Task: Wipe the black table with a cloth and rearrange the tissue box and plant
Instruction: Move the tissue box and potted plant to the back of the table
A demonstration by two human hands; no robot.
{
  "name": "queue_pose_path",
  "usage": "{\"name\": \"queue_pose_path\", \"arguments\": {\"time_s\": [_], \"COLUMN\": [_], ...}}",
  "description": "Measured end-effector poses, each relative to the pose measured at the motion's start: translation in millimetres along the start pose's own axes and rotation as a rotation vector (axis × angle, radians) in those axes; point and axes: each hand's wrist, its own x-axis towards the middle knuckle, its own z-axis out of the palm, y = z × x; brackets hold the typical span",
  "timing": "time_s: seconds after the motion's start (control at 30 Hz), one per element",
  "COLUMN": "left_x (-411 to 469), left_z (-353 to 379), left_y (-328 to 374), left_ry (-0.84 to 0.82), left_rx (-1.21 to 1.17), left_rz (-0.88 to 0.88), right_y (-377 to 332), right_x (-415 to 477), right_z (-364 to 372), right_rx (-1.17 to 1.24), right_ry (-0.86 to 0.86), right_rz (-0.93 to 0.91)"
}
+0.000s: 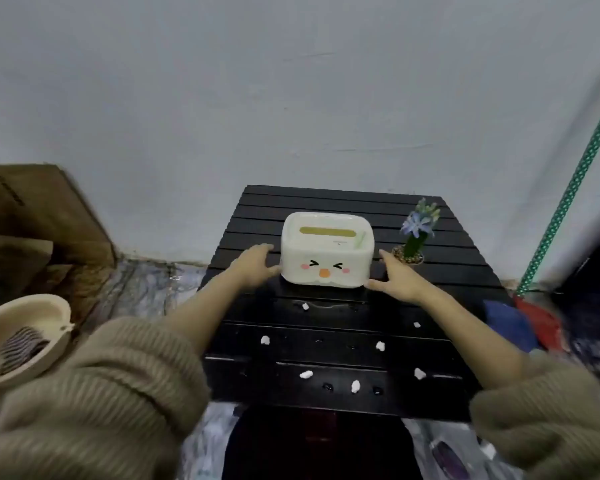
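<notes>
A cream tissue box [326, 258] with a cartoon face stands in the middle of the black slatted table [326, 348]. My left hand [253, 268] lies against the box's left side and my right hand [395, 275] against its right side. Both hands have spread fingers, and each thumb touches a lower corner of the box. A small potted plant [412, 244] with blue flowers stands just right of the box, behind my right hand. A striped cloth [21, 344] lies in a beige basin [49, 306] at the left. Several white scraps [306, 374] and dark wet spots dot the near slats.
A cardboard box [42, 216] sits on the floor at the left. A broom with a green dotted handle [568, 195] leans against the wall at the right, above red and blue items [520, 323] on the floor. The grey wall is right behind the table.
</notes>
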Motion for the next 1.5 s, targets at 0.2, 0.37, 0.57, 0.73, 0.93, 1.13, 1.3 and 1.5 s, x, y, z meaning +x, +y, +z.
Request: {"name": "queue_pose_path", "arguments": {"time_s": [0.2,0.37,0.57,0.73,0.93,1.13,1.3,1.5], "left_x": [17,43,91,143,176,160,112,86], "left_z": [20,16,-14,-24,-17,-7,20,55], "left_y": [7,1,2,-10,-28,-48,-42,-35], "left_ry": [0.085,0.285,0.39,0.381,0.337,0.225,0.279,0.25], "left_rx": [-0.274,-0.349,-0.367,-0.349,-0.376,-0.244,-0.239,-0.144], "left_rz": [0.073,0.128,0.206,0.098,-0.001,-0.051,0.037,0.095], "right_y": [-13,-30,-48,-57,-55,-49,-45,-30], "right_x": [17,39,100,159,203,202,151,83], "right_z": [11,9,-13,-13,3,7,18,38], "right_rx": [0.154,0.215,0.286,0.29,0.301,0.364,0.367,0.33], "right_ry": [0.164,0.338,0.376,0.328,0.309,0.295,0.286,0.257], "right_rz": [-0.145,-0.22,-0.274,-0.277,-0.294,-0.238,-0.241,-0.258]}}
